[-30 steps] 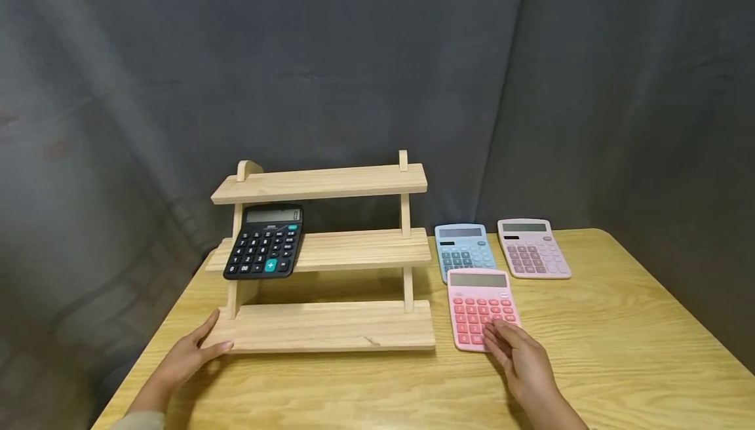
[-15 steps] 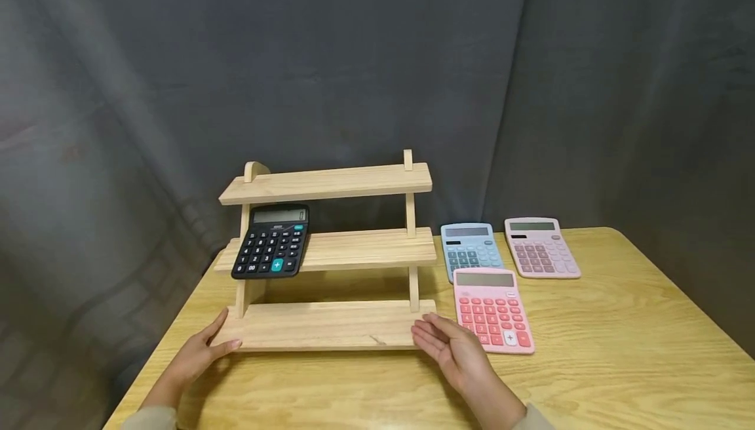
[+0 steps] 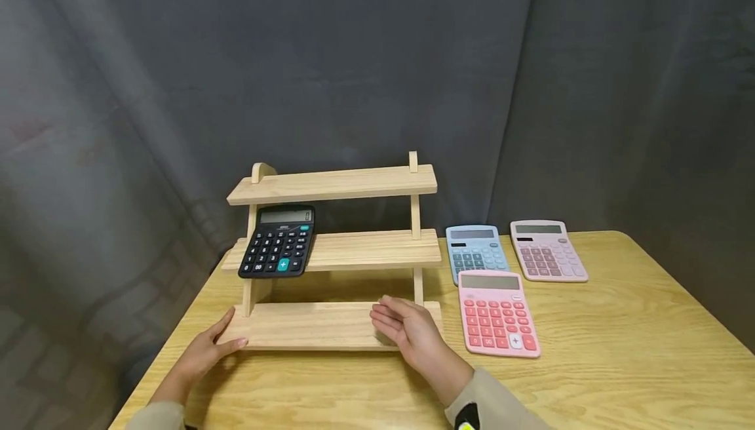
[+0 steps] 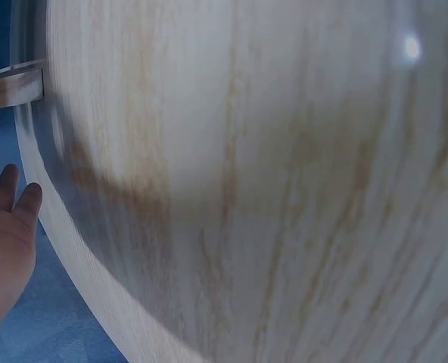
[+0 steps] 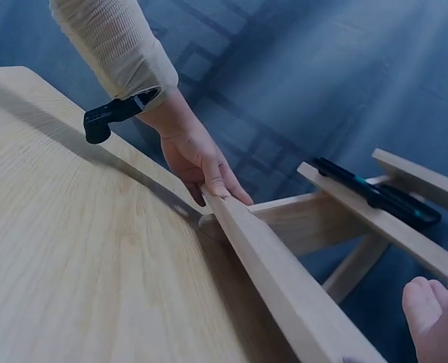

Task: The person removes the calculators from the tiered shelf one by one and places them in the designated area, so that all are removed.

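A three-tier wooden display rack (image 3: 330,256) stands on the table. My left hand (image 3: 203,354) grips the left end of its bottom board, thumb over the front edge; the right wrist view shows this hand (image 5: 197,162) pinching the board's end. My right hand (image 3: 415,335), fingers nearly straight and holding nothing, overlaps the right part of the bottom board in the head view. On the left of the middle shelf leans a black calculator (image 3: 278,243), display up. A pink calculator (image 3: 498,315) lies right of the rack, overlapping the lower part of a blue calculator (image 3: 476,246) in the head view.
A pale pink calculator (image 3: 548,251) lies at the back right of the wooden table (image 3: 637,338). Dark grey curtain (image 3: 377,63) hangs close behind the rack. The rack's top shelf (image 3: 333,184) juts above the black calculator.
My right hand has moved left from the pink calculator, past the rack's right end, to the bottom board. The left hand keeps its grip. The whole head view has shifted slightly.
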A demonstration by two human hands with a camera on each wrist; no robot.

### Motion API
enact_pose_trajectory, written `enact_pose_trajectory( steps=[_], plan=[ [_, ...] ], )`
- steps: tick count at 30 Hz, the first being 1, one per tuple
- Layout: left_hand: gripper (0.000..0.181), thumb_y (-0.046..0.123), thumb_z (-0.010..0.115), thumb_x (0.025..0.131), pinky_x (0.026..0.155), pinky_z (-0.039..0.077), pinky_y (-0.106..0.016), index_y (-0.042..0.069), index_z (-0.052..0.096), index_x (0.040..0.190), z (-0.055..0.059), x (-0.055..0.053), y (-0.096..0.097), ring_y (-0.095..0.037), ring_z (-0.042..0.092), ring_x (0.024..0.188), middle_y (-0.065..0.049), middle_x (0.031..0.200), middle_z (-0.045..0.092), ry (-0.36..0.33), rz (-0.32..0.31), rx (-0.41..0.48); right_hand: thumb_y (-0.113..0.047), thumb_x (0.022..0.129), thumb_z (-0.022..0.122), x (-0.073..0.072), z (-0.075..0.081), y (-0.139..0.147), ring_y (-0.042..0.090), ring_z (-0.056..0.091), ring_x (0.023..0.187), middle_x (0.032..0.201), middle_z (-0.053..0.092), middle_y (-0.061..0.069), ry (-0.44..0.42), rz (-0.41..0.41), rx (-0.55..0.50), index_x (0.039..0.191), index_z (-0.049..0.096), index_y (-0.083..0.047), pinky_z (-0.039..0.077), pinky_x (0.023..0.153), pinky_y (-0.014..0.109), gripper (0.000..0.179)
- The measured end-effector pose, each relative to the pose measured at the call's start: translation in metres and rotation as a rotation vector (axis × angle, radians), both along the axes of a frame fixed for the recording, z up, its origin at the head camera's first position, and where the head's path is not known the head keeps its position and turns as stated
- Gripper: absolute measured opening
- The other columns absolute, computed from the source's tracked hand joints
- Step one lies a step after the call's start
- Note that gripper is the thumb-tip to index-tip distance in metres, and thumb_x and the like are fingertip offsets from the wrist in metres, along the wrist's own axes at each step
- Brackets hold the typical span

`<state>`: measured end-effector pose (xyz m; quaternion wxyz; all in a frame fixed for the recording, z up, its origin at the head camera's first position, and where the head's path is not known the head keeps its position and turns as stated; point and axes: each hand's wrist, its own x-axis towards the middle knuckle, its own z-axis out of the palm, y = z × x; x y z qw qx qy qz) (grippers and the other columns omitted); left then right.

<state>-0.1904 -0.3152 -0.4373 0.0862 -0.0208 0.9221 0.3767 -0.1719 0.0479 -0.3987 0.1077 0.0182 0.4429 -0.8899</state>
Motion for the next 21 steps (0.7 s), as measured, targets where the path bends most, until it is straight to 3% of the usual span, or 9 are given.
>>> enact_pose_trajectory(
  steps=[5,13,21],
  plan=[
    [0.085,0.035,0.060,0.079,0.095,0.012,-0.056,0.004,0.008,0.137,0.005,-0.001,-0.001,-0.047,0.009,0.121,-0.032,0.134,0.009,-0.009,-0.007,-0.001,-0.006,0.089,0.044,-0.013,0.013,-0.017,0.028,0.056,0.092,0.103,0.050,0.028,0.005,-0.002,0.046,0.112,0.039,0.018,0.042,0.084,0.037,0.033],
    [0.088,0.037,0.061,0.077,0.096,0.010,-0.056,0.004,0.007,0.138,0.006,-0.004,-0.001,-0.047,0.008,0.122,-0.032,0.134,0.008,-0.015,-0.010,0.009,-0.006,0.087,0.049,-0.030,0.035,-0.037,0.029,0.057,0.089,0.098,0.053,0.026,-0.001,0.000,0.089,0.112,0.044,0.016,0.045,0.079,0.034,0.034],
    [0.088,0.035,0.062,0.077,0.096,0.010,-0.056,0.005,0.006,0.138,0.004,0.000,0.000,-0.047,0.007,0.122,-0.031,0.135,0.007,-0.037,-0.007,0.032,-0.001,0.082,0.054,-0.042,0.041,-0.062,0.017,0.060,0.071,0.080,0.060,0.012,0.006,0.027,0.178,0.106,0.051,0.014,0.049,0.072,0.030,0.029]
  ],
)
